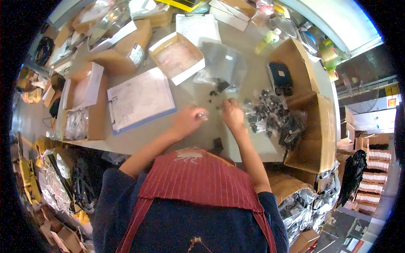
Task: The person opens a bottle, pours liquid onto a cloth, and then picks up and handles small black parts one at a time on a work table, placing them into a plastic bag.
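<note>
A: In the head view, where is the heap?

B: The heap (pixel 274 116), small black parts and clear plastic, lies on the counter (pixel 255 71), and both hands work to its left.

A: How is the left grip?

B: The left grip (pixel 188 120), the farther of the two from the heap, has its fingers closed round a small shiny piece (pixel 202 115). Too little of the piece shows to say what it is.

A: And the right grip?

B: The right grip (pixel 233 114) is just left of the heap, fingers bent down toward the counter. I cannot tell whether it is gripping anything.

A: What lies near the fingertips?

B: A few black bits (pixel 210 101), left of the heap. A dark piece (pixel 217 145) lies left of the heap too, but nearer the person.

A: What is beyond the heap?

B: A clear bag (pixel 223 63) to the left, with dark parts at its near end, and past it a white box (pixel 188 74) holding clear plastic. A bottle (pixel 270 40) stands well beyond the heap; a black case (pixel 280 78) is just beyond it.

A: And at the sides?

B: A carton (pixel 322 130) is just right of the heap. Well to its left, papers (pixel 139 99) lie on a blue clipboard (pixel 145 122).
</note>
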`<move>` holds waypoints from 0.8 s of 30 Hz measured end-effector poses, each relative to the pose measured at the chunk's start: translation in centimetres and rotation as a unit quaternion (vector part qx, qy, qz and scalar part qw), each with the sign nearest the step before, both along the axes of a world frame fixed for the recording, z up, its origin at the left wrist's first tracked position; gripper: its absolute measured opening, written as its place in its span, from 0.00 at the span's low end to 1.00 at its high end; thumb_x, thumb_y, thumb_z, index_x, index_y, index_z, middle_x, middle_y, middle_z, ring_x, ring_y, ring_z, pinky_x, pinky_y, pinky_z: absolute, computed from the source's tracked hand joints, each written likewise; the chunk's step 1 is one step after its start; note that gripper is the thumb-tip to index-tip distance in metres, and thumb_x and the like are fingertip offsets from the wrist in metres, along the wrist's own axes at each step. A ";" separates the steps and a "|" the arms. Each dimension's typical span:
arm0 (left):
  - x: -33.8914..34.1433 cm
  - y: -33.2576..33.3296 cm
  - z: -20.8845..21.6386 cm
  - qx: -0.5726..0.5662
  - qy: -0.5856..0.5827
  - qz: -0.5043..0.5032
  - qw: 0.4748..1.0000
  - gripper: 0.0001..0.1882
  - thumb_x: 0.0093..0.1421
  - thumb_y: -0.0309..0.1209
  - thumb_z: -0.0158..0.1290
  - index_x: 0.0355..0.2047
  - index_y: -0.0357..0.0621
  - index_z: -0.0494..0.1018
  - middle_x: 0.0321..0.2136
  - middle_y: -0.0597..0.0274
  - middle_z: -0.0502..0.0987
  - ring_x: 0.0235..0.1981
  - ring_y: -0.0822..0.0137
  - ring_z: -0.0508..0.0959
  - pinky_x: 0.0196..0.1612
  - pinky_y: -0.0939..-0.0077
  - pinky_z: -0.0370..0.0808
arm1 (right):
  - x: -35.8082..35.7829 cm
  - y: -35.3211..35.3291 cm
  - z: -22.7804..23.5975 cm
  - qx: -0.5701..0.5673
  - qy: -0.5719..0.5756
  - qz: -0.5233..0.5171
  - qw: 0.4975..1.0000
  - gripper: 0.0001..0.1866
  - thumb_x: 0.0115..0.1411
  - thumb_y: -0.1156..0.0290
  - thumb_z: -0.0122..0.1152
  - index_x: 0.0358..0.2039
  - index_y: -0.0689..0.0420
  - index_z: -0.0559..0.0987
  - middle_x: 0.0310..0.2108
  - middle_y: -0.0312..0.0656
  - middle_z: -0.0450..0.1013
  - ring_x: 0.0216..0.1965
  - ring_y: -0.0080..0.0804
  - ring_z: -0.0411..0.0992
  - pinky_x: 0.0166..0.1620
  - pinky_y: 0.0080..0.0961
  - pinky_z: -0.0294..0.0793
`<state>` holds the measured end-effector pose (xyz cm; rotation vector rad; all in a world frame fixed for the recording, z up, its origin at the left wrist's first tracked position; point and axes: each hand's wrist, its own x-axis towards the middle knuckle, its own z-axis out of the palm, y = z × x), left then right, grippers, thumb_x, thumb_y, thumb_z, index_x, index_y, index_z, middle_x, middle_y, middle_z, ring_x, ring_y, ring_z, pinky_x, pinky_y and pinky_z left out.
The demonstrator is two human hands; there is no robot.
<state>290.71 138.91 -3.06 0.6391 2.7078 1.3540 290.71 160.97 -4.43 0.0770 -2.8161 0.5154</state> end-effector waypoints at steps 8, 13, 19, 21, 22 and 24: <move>0.2 -0.8 -0.8 -0.008 -0.013 0.005 1.000 0.09 0.53 0.37 0.62 0.36 0.56 0.81 0.29 0.57 0.77 0.32 0.57 0.78 0.36 0.64 0.74 | -0.1 1.4 0.0 -0.080 -0.099 -0.020 0.992 0.05 0.48 0.72 0.60 0.27 0.57 0.76 0.31 0.47 0.73 0.33 0.52 0.73 0.35 0.43 0.74; 0.2 -0.4 -2.5 -0.008 -0.020 -0.005 1.000 0.09 0.54 0.37 0.62 0.36 0.56 0.81 0.31 0.57 0.79 0.35 0.57 0.78 0.39 0.65 0.75 | 1.0 2.0 -0.2 -0.086 -0.145 0.042 0.985 0.10 0.52 0.69 0.61 0.34 0.58 0.78 0.32 0.52 0.74 0.37 0.53 0.75 0.41 0.45 0.75; 0.1 -0.1 -0.8 0.018 -0.012 -0.035 0.999 0.12 0.52 0.36 0.63 0.37 0.50 0.81 0.33 0.56 0.79 0.38 0.53 0.77 0.44 0.60 0.73 | 2.1 -3.1 6.1 -0.301 -0.108 0.184 0.930 0.12 0.48 0.78 0.64 0.35 0.59 0.78 0.33 0.45 0.73 0.35 0.43 0.75 0.41 0.34 0.76; -0.1 -0.2 -2.4 0.028 -0.021 -0.034 0.999 0.12 0.52 0.36 0.63 0.37 0.49 0.80 0.34 0.56 0.79 0.38 0.52 0.77 0.44 0.60 0.73 | 2.0 -4.1 6.8 -0.307 -0.096 0.228 0.919 0.12 0.48 0.80 0.64 0.35 0.59 0.78 0.34 0.44 0.73 0.36 0.41 0.75 0.40 0.32 0.76; -0.2 -0.3 -3.2 0.038 -0.029 -0.034 0.998 0.13 0.51 0.35 0.63 0.37 0.48 0.80 0.34 0.56 0.78 0.39 0.52 0.77 0.45 0.59 0.72 | 2.0 -4.5 7.0 -0.305 -0.100 0.235 0.918 0.12 0.48 0.79 0.65 0.35 0.59 0.78 0.36 0.44 0.73 0.37 0.40 0.75 0.41 0.32 0.76; -0.3 -0.6 -4.3 0.045 -0.027 -0.040 0.998 0.13 0.51 0.35 0.62 0.37 0.48 0.80 0.33 0.54 0.77 0.38 0.52 0.76 0.43 0.60 0.72 | 1.9 -4.5 6.6 -0.303 -0.104 0.242 0.916 0.12 0.48 0.78 0.65 0.35 0.59 0.78 0.37 0.44 0.73 0.37 0.40 0.75 0.41 0.32 0.76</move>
